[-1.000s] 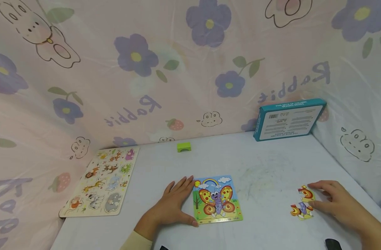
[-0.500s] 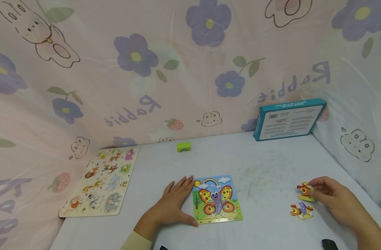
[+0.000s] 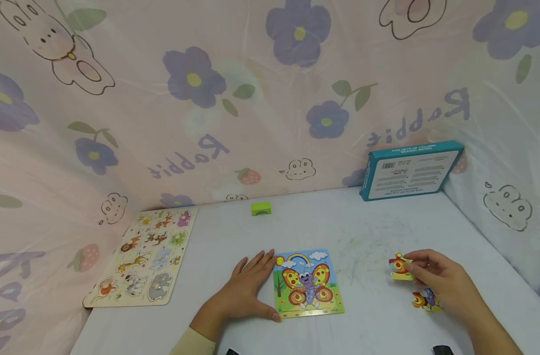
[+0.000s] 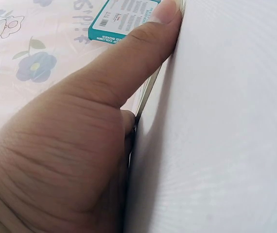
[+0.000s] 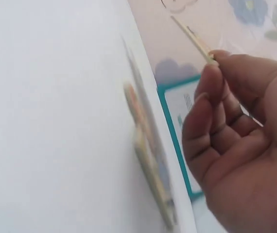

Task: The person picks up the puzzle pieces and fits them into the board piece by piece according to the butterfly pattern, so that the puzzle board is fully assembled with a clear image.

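Note:
My left hand (image 3: 243, 291) lies flat on the white table with its fingers straight and spread, thumb and fingertips at the left edge of the butterfly puzzle board (image 3: 309, 283). In the left wrist view its thumb (image 4: 133, 60) presses along the board's thin edge. Between thumb and forefinger, my right hand (image 3: 443, 283) pinches a puzzle piece (image 3: 398, 268) with a red and yellow wing pattern. The right wrist view shows that thin piece (image 5: 192, 39) edge-on, raised off the table. Another piece (image 3: 422, 301), purple and orange, lies on the table, partly hidden under the right hand.
A wooden animal puzzle board (image 3: 148, 256) lies at the left. Toward the back sits a small green arch block (image 3: 261, 208). A teal and white box (image 3: 412, 170) leans against the patterned curtain (image 3: 234, 123) at the back right. Dark objects show at the front edge.
My right hand has lifted the wing-patterned piece from beside the other piece and carried it left toward the butterfly board. The left hand has stayed in place.

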A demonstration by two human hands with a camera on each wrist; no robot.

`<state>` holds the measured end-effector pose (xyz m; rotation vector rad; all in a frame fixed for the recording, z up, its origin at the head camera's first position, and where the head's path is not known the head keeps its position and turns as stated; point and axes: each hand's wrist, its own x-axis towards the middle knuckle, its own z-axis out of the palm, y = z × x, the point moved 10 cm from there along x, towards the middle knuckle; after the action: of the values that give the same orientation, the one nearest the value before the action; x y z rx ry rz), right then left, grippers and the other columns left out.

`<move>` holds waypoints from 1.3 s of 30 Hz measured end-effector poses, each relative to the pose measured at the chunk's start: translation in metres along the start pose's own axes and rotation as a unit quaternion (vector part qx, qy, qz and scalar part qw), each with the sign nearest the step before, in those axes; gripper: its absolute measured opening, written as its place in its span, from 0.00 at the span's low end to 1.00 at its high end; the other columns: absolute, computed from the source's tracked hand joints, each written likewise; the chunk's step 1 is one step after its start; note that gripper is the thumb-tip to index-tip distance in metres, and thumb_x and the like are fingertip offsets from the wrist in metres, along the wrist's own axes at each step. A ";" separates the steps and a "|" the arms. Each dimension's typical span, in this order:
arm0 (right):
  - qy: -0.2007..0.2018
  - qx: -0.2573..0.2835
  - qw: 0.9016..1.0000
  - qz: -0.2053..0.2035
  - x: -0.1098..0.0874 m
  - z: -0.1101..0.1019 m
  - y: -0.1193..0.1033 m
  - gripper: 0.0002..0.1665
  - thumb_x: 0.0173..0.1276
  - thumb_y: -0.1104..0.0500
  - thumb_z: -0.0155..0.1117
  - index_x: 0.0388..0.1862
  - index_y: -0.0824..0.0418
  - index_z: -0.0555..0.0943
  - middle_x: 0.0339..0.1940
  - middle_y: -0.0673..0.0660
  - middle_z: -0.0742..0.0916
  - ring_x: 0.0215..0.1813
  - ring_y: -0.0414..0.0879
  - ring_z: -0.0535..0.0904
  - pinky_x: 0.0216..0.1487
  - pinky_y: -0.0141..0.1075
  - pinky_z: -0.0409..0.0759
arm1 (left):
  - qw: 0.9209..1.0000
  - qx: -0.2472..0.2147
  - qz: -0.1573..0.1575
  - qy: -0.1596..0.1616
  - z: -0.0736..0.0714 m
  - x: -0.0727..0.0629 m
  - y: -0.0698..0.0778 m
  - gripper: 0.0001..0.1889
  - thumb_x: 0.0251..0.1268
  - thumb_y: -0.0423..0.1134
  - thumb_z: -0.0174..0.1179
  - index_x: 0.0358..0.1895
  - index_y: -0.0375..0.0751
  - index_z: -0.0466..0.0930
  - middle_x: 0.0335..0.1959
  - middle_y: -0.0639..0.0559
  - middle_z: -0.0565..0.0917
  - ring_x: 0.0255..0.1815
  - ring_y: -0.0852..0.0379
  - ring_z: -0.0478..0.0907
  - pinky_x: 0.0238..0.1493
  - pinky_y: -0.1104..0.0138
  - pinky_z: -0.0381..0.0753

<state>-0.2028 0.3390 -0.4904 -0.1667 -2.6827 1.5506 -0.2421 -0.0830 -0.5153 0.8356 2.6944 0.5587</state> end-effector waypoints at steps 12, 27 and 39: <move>-0.091 0.087 0.992 -0.005 -0.012 0.085 -0.035 0.17 0.81 0.64 0.69 0.64 0.67 0.82 0.43 0.59 0.84 0.39 0.49 0.85 0.42 0.37 0.88 | 1.000 0.000 0.006 0.004 -0.001 -0.001 0.001 0.75 0.42 0.83 0.73 0.91 0.49 0.50 0.91 0.58 0.47 0.90 0.51 0.37 0.84 0.41 0.33; -0.152 0.105 0.979 -0.085 -0.033 0.148 -0.071 0.12 0.77 0.65 0.72 0.56 0.66 0.85 0.39 0.55 0.87 0.37 0.43 0.84 0.38 0.35 0.87 | 1.000 0.003 0.003 0.004 -0.001 -0.001 0.001 0.75 0.42 0.84 0.73 0.91 0.50 0.51 0.91 0.59 0.47 0.90 0.51 0.38 0.84 0.40 0.35; -0.118 -0.073 0.969 -0.204 -0.042 0.146 -0.089 0.18 0.75 0.56 0.77 0.61 0.53 0.88 0.58 0.47 0.86 0.54 0.43 0.81 0.49 0.39 0.86 | 1.000 0.004 0.000 0.003 0.001 0.000 -0.001 0.75 0.41 0.84 0.73 0.91 0.52 0.50 0.91 0.60 0.46 0.90 0.52 0.37 0.84 0.41 0.34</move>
<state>-0.1808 0.1643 -0.4856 0.5649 -2.7615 1.3186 -0.2422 -0.0835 -0.5168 0.8364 2.7045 0.5519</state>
